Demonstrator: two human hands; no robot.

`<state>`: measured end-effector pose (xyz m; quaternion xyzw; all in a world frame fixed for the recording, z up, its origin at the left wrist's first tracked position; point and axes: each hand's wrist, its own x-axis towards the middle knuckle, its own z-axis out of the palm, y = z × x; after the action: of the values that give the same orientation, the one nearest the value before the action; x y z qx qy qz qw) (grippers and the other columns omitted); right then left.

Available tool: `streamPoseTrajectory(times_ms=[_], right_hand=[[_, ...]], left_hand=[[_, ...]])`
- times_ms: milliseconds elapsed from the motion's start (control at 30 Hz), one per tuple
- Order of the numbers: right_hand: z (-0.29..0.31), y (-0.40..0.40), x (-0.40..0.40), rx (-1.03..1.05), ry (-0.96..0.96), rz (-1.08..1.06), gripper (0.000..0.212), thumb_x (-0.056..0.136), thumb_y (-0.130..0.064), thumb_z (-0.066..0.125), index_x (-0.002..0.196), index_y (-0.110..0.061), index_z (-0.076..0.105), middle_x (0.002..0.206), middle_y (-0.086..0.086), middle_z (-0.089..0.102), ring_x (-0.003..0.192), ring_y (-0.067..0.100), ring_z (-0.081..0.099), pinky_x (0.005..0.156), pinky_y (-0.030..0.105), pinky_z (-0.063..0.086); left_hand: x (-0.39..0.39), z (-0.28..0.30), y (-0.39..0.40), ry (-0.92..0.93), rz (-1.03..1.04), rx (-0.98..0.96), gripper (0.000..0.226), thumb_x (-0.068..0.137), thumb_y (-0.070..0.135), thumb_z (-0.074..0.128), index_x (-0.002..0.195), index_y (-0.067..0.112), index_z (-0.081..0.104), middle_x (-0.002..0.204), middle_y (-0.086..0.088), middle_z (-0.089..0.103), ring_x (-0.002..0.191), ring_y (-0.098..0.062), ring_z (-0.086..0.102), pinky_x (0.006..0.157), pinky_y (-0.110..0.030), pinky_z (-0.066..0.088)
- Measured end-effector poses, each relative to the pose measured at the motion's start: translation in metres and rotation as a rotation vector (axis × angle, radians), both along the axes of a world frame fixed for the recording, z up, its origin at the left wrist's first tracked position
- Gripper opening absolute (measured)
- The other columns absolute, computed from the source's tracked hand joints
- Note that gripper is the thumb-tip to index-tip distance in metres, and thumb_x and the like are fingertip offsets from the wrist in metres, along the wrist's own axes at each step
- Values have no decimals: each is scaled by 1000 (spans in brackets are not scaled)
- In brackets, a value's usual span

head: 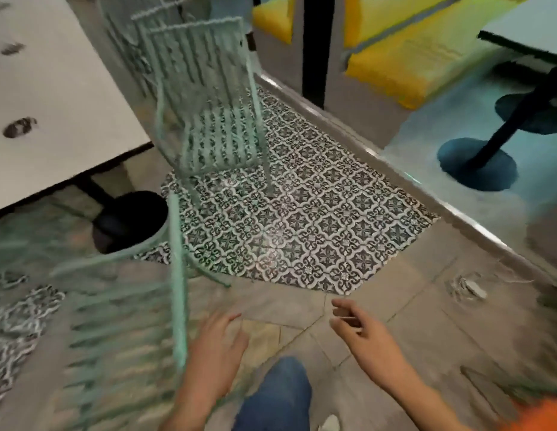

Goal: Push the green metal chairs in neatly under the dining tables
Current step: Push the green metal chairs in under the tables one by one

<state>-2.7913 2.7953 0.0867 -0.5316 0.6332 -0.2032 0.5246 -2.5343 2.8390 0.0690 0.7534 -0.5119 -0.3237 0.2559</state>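
Observation:
A green metal slatted chair (205,119) stands on patterned floor tiles beside the corner of a white dining table (53,88), its seat out from under the tabletop. A second green chair (177,275) is close at lower left, blurred, with its backrest edge running down toward me. My left hand (213,353) hovers just right of that backrest with fingers spread, holding nothing. Farther right, my right hand (364,331) is held over the floor with loosely curled fingers and nothing in it.
The table's black round base (128,222) sits behind the near chair. A low metal-edged ledge (395,169) runs diagonally at the right, with yellow bench seats (411,57) and another table's black pedestal (488,157) beyond. More green chairs line the table farther back.

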Motion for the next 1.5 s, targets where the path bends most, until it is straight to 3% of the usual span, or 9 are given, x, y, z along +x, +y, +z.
streamPoseTrajectory(times_ms=[133,267,567,933,1067,1167,1300,1400,1500], right_hand=[[-8,-86,29,-13,24,264,31,92,-23,63,121,-29,60,109,-11,66,98,-2,61,85,19,49],[-16,-165,80,-48,38,578,33,92,-28,61,124,-33,58,114,-14,64,104,-3,59,89,22,50],[-8,-279,183,-134,16,1221,39,94,-28,58,132,-26,55,122,-10,62,106,-1,57,96,22,46],[-13,-359,263,-29,-13,1733,37,95,-30,58,131,-22,56,119,-7,61,106,8,58,92,22,42],[-24,-352,295,179,26,1673,34,88,-37,62,118,-19,60,117,5,65,106,20,61,96,34,46],[-30,-333,327,536,52,1406,28,90,-39,58,105,-15,58,113,25,59,103,38,61,85,49,49],[-51,-319,378,884,-3,948,37,94,-42,54,116,-13,45,101,14,49,87,26,55,78,44,50],[-75,-314,408,899,-34,751,51,87,-41,65,123,-8,53,122,17,56,100,27,57,85,40,52],[-81,-306,418,845,-48,630,34,91,-29,62,116,-7,55,122,15,59,109,30,60,95,45,51]], left_hand=[[-3,-20,-23,90,289,20,25,73,39,58,98,34,61,103,10,62,97,4,51,86,2,30],[3,-36,-65,171,503,39,25,80,24,67,102,34,60,109,10,60,106,-10,57,85,-13,37],[30,-5,-141,132,1016,32,26,89,20,63,114,25,60,121,10,56,116,-8,52,102,-29,39],[-2,-7,-174,171,1753,39,14,91,22,62,101,12,63,102,-5,66,97,-20,61,78,-25,39],[-9,-21,-150,627,2263,-259,25,93,34,58,102,10,60,99,-14,63,94,-30,61,79,-37,47],[-9,-28,-112,1014,2463,-710,49,94,44,54,131,15,42,111,-14,56,98,-29,58,93,-47,49],[3,-41,-51,1111,2614,-1076,68,96,48,47,150,15,22,141,-16,39,124,-32,49,97,-49,47],[10,-48,-15,1185,2626,-1172,59,95,47,47,141,11,38,130,-16,51,108,-33,57,79,-49,51],[19,-52,3,1227,2664,-1105,49,95,42,52,132,10,45,118,-13,57,100,-33,57,79,-48,51]])
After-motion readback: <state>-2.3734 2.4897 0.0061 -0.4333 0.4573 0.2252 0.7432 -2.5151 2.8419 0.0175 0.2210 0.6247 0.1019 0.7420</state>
